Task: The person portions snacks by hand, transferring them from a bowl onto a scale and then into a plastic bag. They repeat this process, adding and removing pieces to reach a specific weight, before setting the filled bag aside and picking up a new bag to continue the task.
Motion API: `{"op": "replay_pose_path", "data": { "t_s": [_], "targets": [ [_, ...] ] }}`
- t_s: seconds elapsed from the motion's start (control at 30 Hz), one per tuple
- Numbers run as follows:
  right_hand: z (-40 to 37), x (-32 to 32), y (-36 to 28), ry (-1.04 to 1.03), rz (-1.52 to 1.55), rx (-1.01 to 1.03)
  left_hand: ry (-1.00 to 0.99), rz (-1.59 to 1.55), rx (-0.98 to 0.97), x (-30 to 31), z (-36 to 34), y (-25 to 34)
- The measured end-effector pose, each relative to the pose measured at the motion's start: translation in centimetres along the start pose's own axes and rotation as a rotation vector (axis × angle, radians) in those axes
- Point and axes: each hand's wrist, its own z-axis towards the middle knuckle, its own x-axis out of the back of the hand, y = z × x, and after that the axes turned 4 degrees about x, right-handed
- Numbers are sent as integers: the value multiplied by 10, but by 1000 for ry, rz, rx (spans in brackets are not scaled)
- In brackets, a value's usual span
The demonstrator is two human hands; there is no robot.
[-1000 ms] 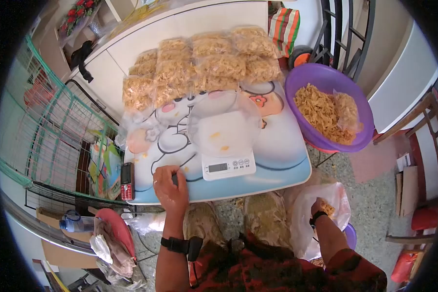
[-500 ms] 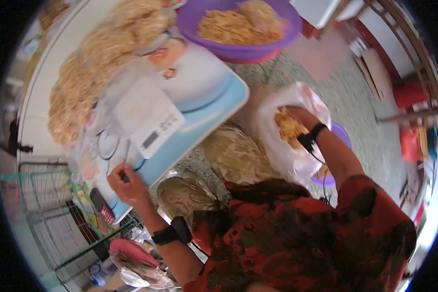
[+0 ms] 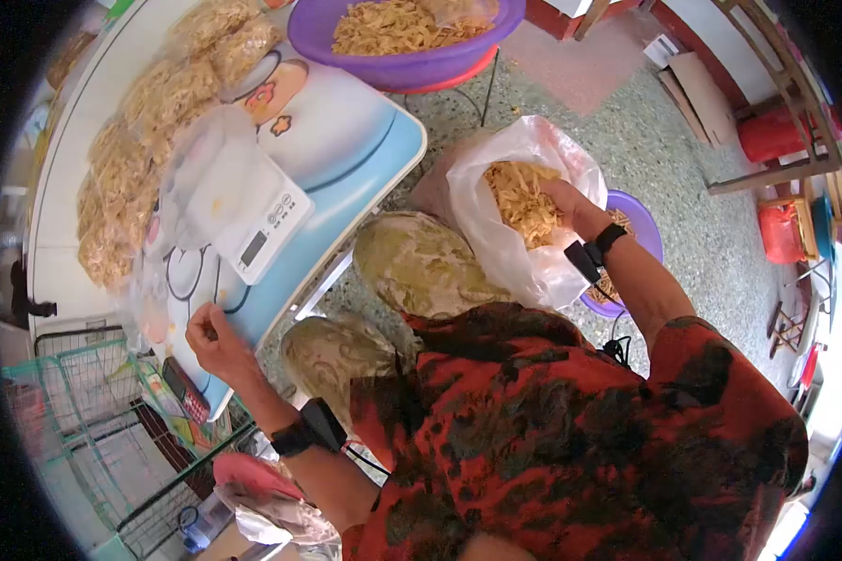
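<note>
My right hand (image 3: pixel 575 208) is inside the mouth of a white plastic bag (image 3: pixel 482 192), its fingers against tan dried strips (image 3: pixel 524 201); part of the fingers is hidden among them. My left hand (image 3: pixel 217 341) rests at the table's near edge with its fingers curled together; whether something small is in them is hidden. Beyond it on the blue and white table (image 3: pixel 346 168) lies a white digital scale (image 3: pixel 276 234) with a clear plastic bag (image 3: pixel 210 178) on it. Filled clear bags of strips (image 3: pixel 140 140) are piled along the table's far side.
A purple basin (image 3: pixel 402 67) of strips stands past the table. Another purple basin (image 3: pixel 641 224) is behind the white bag. A phone (image 3: pixel 185 391) lies near the table corner, beside a green wire rack (image 3: pixel 94 402). Wooden frames (image 3: pixel 776 173) stand at right.
The view has shifted, so the table and bag appear further left. My right hand is still at the strips, which show more fully in the bag mouth. My left hand remains curled.
</note>
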Motion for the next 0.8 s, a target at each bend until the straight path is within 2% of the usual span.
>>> {"op": "replay_pose_path", "data": {
  "t_s": [0.03, 0.07, 0.1, 0.13, 0.17, 0.2, 0.33, 0.43, 0.47, 0.57, 0.6, 0.8],
  "targets": [
    [-21, 5, 1, 22, -11, 20, -43, -116, 77, -8, -3, 1],
    [-6, -18, 2, -57, -31, 29, 12, -197, 146, 9, 5, -3],
    [-3, -19, 3, -88, -45, 54, -17, -96, 80, 12, 13, -13],
    [2, -10, 9, -95, -233, 152, 16, -146, 17, 8, 14, -9],
    [8, -1, 14, -84, -422, 250, -23, -356, 287, 9, 10, 15],
    [-4, -13, 4, -97, -383, 189, 20, -519, 345, 5, 8, 30],
    [-26, -21, -17, -18, -485, -40, -56, -637, 368, 9, 14, 74],
    [-29, -22, -21, 79, -542, -38, -108, -674, 423, 4, 15, 96],
    [-34, -26, -24, -61, -336, 71, -140, -678, 467, 1, 19, 98],
    [-29, -36, -31, -51, -158, 99, -211, -767, 510, -5, 21, 103],
    [-25, -33, -32, -126, -170, 48, -227, -779, 496, -4, 20, 107],
    [-27, -22, -28, -126, -245, -15, -221, -808, 540, -9, 22, 112]
  ]
}}
